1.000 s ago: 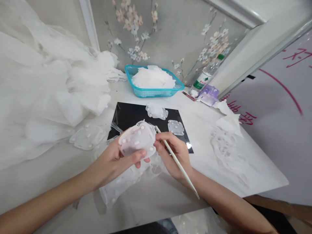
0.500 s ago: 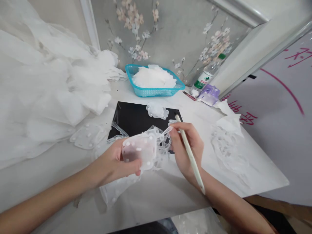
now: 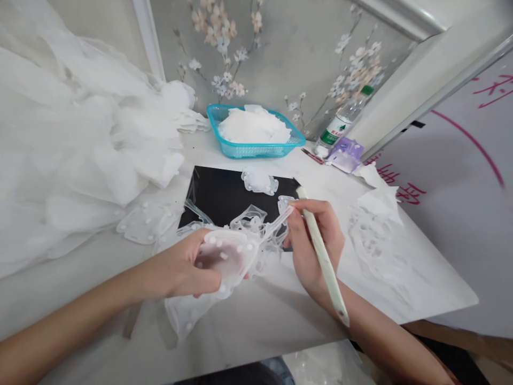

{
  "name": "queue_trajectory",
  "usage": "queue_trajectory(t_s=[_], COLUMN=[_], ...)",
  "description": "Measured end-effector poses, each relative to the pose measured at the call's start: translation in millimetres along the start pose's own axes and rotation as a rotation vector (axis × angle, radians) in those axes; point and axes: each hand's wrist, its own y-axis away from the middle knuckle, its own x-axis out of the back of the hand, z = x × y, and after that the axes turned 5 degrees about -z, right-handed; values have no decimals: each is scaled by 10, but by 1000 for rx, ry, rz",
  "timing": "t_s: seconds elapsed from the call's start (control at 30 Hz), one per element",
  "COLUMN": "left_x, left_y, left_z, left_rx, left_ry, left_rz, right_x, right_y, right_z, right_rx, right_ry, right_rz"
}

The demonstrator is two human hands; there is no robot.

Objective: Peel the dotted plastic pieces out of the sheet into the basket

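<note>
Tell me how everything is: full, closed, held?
Rounded translucent white plastic piece: held in left hand, curved.
Long pale tool: held in right hand.
Thin clear plastic strip: pinched in right hand.
Turquoise plastic basket: heaped with white pieces.
Clear plastic bottle: green cap on.
Flat black board: partly covered.

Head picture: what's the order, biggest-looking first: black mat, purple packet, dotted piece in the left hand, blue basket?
1. Black mat, partly covered
2. Blue basket
3. Dotted piece in the left hand
4. Purple packet
</note>
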Motion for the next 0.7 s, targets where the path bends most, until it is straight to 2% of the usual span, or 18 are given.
queue_trajectory(t_s=[0.07, 0.1, 0.27, 0.33, 0.5, 0.57, 0.63, 0.7], left_x=[45, 71, 139, 130, 108, 110, 114, 116], left_y=[-12, -25, -107, -131, -169, -177, -177, -170], left_z=[71, 103, 132, 107, 62, 54, 45, 31], left_rx=[120, 148, 13, 7, -12, -13, -14, -39], left_ry=[-44, -53, 75, 137, 390, 429, 424, 385], left_rz=[-126, -143, 16, 95, 188, 237, 219, 134], right_x=[13, 23, 65, 64, 60, 59, 48, 27], right_y=[-21, -31, -36, -21, -7, -3, 11, 28], right_z=[-17, -28, -76, -85, -78, -53, -20, 10], right_rx=[-1, -10, -54, -55, -75, -66, -43, -1], right_ry=[14, 18, 21, 20, 10, 4, 13, 65], right_rz=[-28, -58, -252, -290, -310, -376, -464, -502])
